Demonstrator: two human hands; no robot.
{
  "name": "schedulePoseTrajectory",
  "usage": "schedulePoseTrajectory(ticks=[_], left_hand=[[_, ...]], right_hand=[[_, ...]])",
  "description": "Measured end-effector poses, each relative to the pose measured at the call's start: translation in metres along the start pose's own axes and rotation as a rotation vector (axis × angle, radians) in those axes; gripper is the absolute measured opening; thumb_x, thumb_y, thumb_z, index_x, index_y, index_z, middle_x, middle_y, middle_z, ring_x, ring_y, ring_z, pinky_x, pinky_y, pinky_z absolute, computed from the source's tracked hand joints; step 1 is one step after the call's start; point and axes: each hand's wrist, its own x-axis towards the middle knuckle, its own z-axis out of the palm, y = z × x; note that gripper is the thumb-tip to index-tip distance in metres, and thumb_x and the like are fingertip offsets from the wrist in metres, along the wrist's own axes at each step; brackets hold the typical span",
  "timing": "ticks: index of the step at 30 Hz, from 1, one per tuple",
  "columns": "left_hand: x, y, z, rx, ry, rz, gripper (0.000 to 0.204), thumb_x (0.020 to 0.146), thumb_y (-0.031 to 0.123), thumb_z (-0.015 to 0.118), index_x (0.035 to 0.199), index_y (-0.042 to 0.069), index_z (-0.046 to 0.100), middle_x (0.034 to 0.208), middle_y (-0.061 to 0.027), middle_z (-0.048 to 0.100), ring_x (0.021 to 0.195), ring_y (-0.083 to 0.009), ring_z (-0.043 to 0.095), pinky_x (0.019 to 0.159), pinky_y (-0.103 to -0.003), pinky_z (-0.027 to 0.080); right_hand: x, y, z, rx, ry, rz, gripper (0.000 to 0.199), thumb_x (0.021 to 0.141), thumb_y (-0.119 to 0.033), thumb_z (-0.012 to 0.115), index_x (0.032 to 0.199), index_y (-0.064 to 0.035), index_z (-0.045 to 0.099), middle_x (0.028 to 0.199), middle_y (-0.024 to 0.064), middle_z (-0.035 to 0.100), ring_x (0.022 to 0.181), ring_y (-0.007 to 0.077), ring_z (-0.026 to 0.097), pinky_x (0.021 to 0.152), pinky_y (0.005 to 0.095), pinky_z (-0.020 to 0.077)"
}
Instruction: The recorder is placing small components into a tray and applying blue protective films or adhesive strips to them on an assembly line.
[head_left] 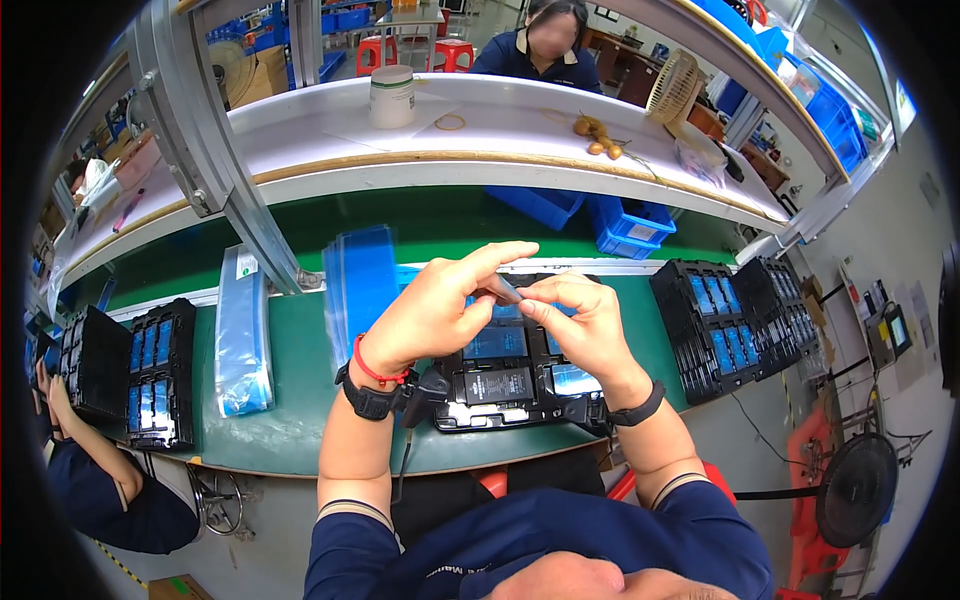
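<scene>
Over a black plastic tray, both hands come together at a thin, flat, greyish piece seen almost edge-on. My right hand pinches its near end between thumb and fingertips. My left hand has its other end between thumb and bent fingers, while the index finger stretches out above. Most of the piece is hidden by the fingers. In the tray's compartments below lie flat rectangular batteries, some black and some bluish and shiny. Dark bands circle both wrists, and a red cord is on the left one.
Clear plastic bags and blue film sheets lie on the green bench to the left. Stacked filled trays stand at right and left. A shelf crosses ahead, with blue bins beneath. Co-workers are at left and opposite.
</scene>
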Motion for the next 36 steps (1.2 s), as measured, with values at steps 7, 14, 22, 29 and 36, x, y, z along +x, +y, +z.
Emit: schedulePoseTrajectory(ticks=[7, 14, 22, 29, 36], left_hand=[[0.001, 0.002, -0.001, 0.023, 0.004, -0.018, 0.054, 0.07, -0.009, 0.042, 0.123, 0.003, 0.05, 0.068, -0.0083, 0.062, 0.067, -0.016, 0.061, 0.064, -0.026, 0.047], [-0.001, -0.01, -0.013, -0.16, 0.02, -0.223, 0.026, 0.087, 0.015, 0.047, 0.093, -0.003, 0.065, 0.052, 0.0017, 0.046, 0.047, -0.0039, 0.039, 0.045, -0.02, 0.03], [0.002, -0.009, -0.003, -0.403, -0.023, -0.381, 0.028, 0.088, 0.019, 0.06, 0.064, 0.005, 0.059, 0.053, 0.0086, 0.043, 0.048, 0.0007, 0.032, 0.041, -0.019, 0.024], [0.0, -0.008, -0.007, -0.436, -0.058, -0.382, 0.019, 0.087, 0.016, 0.061, 0.073, 0.003, 0.064, 0.053, 0.0089, 0.044, 0.046, 0.0014, 0.032, 0.04, -0.019, 0.022], [-0.007, -0.009, -0.011, -0.344, -0.121, -0.352, 0.032, 0.085, 0.016, 0.063, 0.112, -0.001, 0.059, 0.059, 0.0092, 0.044, 0.052, 0.0013, 0.033, 0.044, -0.019, 0.025]], right_hand=[[-0.007, 0.017, 0.0, 0.661, 0.106, 0.474, 0.007, 0.081, -0.007, 0.066, 0.084, -0.0005, 0.066, 0.079, 0.0008, 0.063, 0.072, 0.0054, 0.054, 0.069, 0.0215, 0.0435], [0.003, 0.009, -0.004, -0.229, 0.534, -0.165, 0.006, 0.076, -0.001, 0.066, 0.081, -0.0021, 0.064, 0.079, 0.009, 0.062, 0.072, 0.021, 0.059, 0.067, 0.0273, 0.0446], [0.001, -0.008, 0.005, -0.5, 0.186, -0.51, 0.035, 0.059, -0.016, 0.078, 0.09, -0.0071, 0.065, 0.095, 0.0069, 0.06, 0.083, 0.0233, 0.055, 0.075, 0.0355, 0.0415], [-0.005, 0.01, -0.002, 0.475, 0.135, 0.305, 0.045, 0.073, -0.011, 0.075, 0.111, -0.0008, 0.055, 0.098, 0.0051, 0.058, 0.09, 0.0111, 0.054, 0.075, 0.0262, 0.0464], [-0.016, 0.004, -0.002, 0.711, 0.15, 0.467, 0.011, 0.081, -0.002, 0.066, 0.086, -0.0016, 0.057, 0.074, 0.0043, 0.061, 0.056, 0.0082, 0.056, 0.053, 0.0189, 0.0454]])
